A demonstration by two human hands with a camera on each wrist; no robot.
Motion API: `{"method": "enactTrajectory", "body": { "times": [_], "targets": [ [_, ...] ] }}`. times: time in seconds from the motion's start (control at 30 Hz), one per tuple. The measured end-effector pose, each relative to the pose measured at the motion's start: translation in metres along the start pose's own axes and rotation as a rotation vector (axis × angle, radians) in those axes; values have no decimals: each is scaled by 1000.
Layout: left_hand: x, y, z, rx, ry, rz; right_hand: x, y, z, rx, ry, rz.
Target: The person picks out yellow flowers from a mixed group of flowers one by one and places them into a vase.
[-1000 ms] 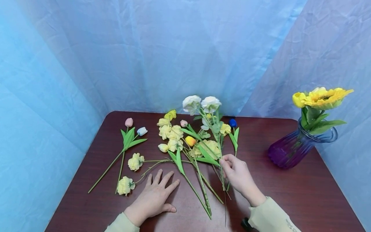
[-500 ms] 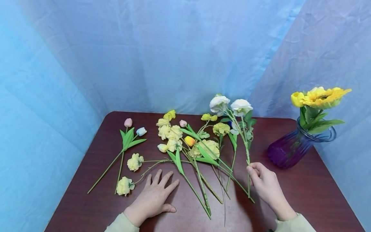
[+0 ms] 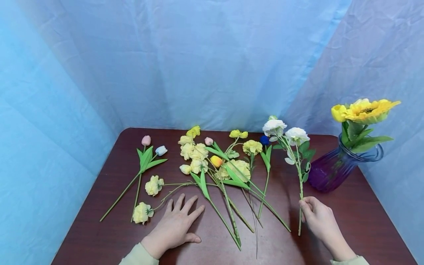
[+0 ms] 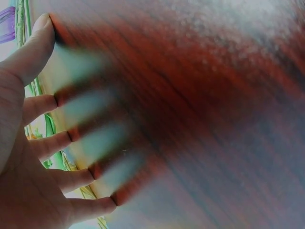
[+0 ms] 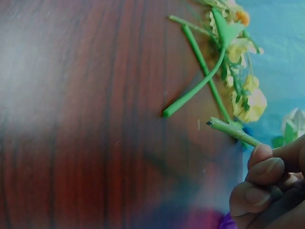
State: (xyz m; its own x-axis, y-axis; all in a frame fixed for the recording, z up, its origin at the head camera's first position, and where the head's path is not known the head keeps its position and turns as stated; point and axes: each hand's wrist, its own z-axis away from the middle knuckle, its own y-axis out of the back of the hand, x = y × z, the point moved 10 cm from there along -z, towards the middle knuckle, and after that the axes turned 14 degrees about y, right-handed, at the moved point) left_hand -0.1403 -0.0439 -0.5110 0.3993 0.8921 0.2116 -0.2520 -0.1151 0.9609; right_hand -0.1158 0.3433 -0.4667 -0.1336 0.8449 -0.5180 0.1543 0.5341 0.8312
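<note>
The right hand (image 3: 318, 217) pinches the stem of a white spray (image 3: 297, 137) between thumb and fingers, low on the stem, with the two white blooms at the top and a short length of stem showing below the grip. The spray is held to the left of the vase (image 3: 332, 167), its leaves near the purple glass; whether the stem's lower end touches the tabletop (image 3: 275, 246) is hard to tell. In the vase stands a sunflower (image 3: 371, 111) with a yellow tulip (image 3: 338, 113) beside it. The left hand (image 3: 175, 226) lies palm down, its straight fingers spread wide on the tabletop, holding nothing, near two pale yellow blooms (image 3: 143, 212). Farther back, an orange tulip (image 3: 216, 161) lies among yellow flowers (image 3: 200, 151), with a blue tulip (image 3: 264, 140) to their right. A pink tulip (image 3: 146, 140) and a pale blue tulip (image 3: 161, 150) lie at the left, stems pointing towards the person.
</note>
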Motion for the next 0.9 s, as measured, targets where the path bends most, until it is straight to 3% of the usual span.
{"method": "enactTrajectory", "body": {
  "times": [0.1,0.33,0.5,0.63,0.73,0.8,0.9],
  "targets": [
    [0,2,1,10,-3,-9,11,-6,3,-59,-47,1],
    [2,5,1,32,-14,-18,35,-28,13,-176,-233,-141],
    [1,2,0,30,-15,-19,41,-26,13,-192,-263,-120],
    [1,1,0,31,-17,-16,39,-9,5,-158,-236,59],
    [2,2,1,41,-24,-11,27,6,-3,-53,-179,190],
    [3,3,2,45,-28,-9,10,13,-10,36,-102,233],
    [2,3,2,36,-23,-1,-26,17,-26,147,90,267]
  ]
}}
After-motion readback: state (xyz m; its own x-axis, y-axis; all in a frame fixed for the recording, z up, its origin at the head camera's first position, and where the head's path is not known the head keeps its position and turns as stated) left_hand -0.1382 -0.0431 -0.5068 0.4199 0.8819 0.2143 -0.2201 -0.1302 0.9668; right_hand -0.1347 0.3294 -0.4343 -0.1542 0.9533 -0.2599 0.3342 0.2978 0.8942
